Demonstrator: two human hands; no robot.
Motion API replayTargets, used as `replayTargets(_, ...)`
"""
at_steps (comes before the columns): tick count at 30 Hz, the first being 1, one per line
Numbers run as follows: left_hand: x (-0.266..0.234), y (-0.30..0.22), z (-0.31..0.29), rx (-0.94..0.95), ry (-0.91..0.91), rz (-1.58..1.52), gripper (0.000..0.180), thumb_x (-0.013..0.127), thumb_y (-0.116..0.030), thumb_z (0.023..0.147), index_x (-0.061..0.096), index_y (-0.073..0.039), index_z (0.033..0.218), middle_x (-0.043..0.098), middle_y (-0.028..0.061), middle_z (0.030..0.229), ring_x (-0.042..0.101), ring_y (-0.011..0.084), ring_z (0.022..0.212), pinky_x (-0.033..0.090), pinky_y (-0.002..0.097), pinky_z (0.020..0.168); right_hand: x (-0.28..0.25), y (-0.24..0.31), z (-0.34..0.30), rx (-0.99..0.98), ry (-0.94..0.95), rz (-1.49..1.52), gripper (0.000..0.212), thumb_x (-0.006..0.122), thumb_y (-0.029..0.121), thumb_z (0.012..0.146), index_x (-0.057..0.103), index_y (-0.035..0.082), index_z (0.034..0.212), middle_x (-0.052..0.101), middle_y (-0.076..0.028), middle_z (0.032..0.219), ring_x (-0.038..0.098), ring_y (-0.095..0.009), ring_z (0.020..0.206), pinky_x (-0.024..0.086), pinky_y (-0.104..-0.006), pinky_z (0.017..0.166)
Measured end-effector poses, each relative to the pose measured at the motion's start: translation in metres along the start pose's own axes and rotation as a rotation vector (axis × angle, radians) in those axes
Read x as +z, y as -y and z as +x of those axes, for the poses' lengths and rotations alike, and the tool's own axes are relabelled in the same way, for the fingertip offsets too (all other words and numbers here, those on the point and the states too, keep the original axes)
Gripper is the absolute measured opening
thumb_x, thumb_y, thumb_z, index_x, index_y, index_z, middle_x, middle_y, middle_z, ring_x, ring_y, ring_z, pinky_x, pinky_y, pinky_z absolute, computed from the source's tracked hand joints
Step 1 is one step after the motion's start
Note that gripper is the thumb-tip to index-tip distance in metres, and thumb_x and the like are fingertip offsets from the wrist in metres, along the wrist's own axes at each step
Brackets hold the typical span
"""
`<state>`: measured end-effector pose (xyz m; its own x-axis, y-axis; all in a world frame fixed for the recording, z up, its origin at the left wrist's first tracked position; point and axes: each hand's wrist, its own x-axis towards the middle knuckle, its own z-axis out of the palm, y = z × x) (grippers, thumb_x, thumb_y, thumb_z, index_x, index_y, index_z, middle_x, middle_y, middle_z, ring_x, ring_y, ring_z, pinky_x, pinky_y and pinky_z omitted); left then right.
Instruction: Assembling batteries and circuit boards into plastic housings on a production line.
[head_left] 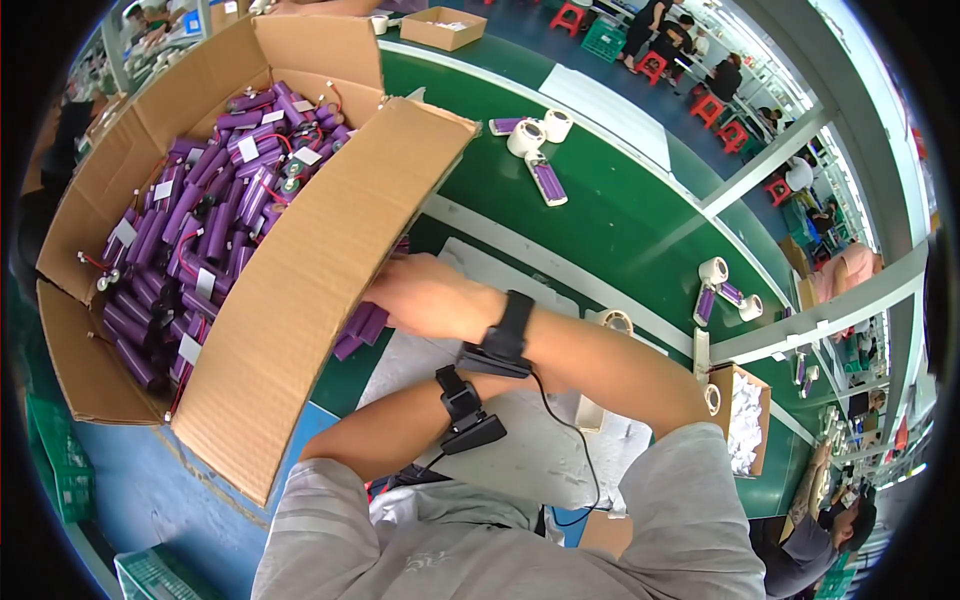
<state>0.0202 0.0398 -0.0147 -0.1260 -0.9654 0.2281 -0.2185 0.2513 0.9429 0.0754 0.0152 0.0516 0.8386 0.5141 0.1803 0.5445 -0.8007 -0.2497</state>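
My right hand (435,297) reaches across to the left, beside the big open cardboard box (325,45). Its fingertips are partly behind the box's folded-out flap (330,260), next to several purple battery packs (362,328) at the table's edge. Whether it grips one of them is hidden. My left forearm (385,425) passes beneath the right one. Most of my left hand (545,384) is covered by the right forearm, so its fingers do not show. Close to it lies a cream-coloured piece (590,414) on the grey work mat (520,455).
The cardboard box holds many purple battery packs (215,205) with red wires and white labels. White rolls (525,138) and single packs lie on the green table (470,85). A small box of white scraps (745,425) stands right. A metal post (770,160) crosses; people work beyond.
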Motion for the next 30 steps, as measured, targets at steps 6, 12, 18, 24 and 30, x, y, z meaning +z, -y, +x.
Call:
replayTargets(6, 0.01, -0.004, 0.021, 0.147, -0.099, 0.413, 0.026, 0.07, -0.021, 0.082, 0.064, -0.008, 0.104, 0.068, 0.0082, 0.097, 0.065, 0.0206, 0.091, 0.05, 0.0348, 0.08, -0.067, 0.011, -0.085, 0.279, -0.116, 0.362, 0.044, 0.08, 0.012, 0.07, 0.065, 0.004, 0.111, 0.062, -0.012, 0.104, 0.062, -0.028, 0.1, 0.051, -0.0371, 0.086)
replayTargets(12, 0.007, -0.008, 0.035, 0.011, 0.066, 0.315, 0.018, 0.075, -0.017, 0.078, 0.067, -0.005, 0.088, 0.069, 0.0095, 0.087, 0.067, 0.0243, 0.08, 0.051, 0.0375, 0.072, -0.103, 0.05, -0.227, 0.645, -0.74, 1.026, 0.055, 0.069, 0.006, 0.084, 0.045, 0.0, 0.132, 0.063, -0.012, 0.099, 0.066, -0.022, 0.081, 0.053, -0.0317, 0.068)
replayTargets(18, 0.008, -0.014, 0.033, 0.0, 0.002, 0.26, 0.015, 0.076, -0.012, 0.077, 0.065, -0.002, 0.082, 0.067, 0.012, 0.078, 0.066, 0.027, 0.071, 0.051, 0.0369, 0.068, -0.095, 0.084, -0.294, 0.957, -1.058, 0.949, 0.081, 0.068, 0.0, 0.081, 0.02, 0.012, 0.145, 0.063, -0.015, 0.105, 0.066, -0.026, 0.067, 0.055, -0.036, 0.056)
replayTargets(24, 0.003, -0.021, 0.036, -0.091, 0.031, 0.127, 0.017, 0.077, -0.01, 0.077, 0.066, -0.005, 0.089, 0.064, 0.0056, 0.078, 0.061, 0.0175, 0.071, 0.049, 0.03, 0.066, -0.046, 0.07, -0.302, 1.077, -1.188, 1.068, 0.079, 0.068, 0.004, 0.082, 0.024, 0.022, 0.145, 0.058, -0.014, 0.113, 0.064, -0.022, 0.069, 0.055, -0.0316, 0.06)
replayTargets(30, -0.009, -0.027, 0.035, -0.299, 0.123, -0.136, 0.022, 0.073, -0.002, 0.077, 0.067, -0.008, 0.097, 0.064, 0.0037, 0.091, 0.06, 0.0148, 0.08, 0.048, 0.0272, 0.074, 0.002, 0.048, -0.317, 0.869, -1.154, 1.126, 0.079, 0.073, -0.002, 0.075, 0.028, 0.02, 0.137, 0.055, -0.012, 0.119, 0.064, -0.027, 0.098, 0.053, -0.0317, 0.076)
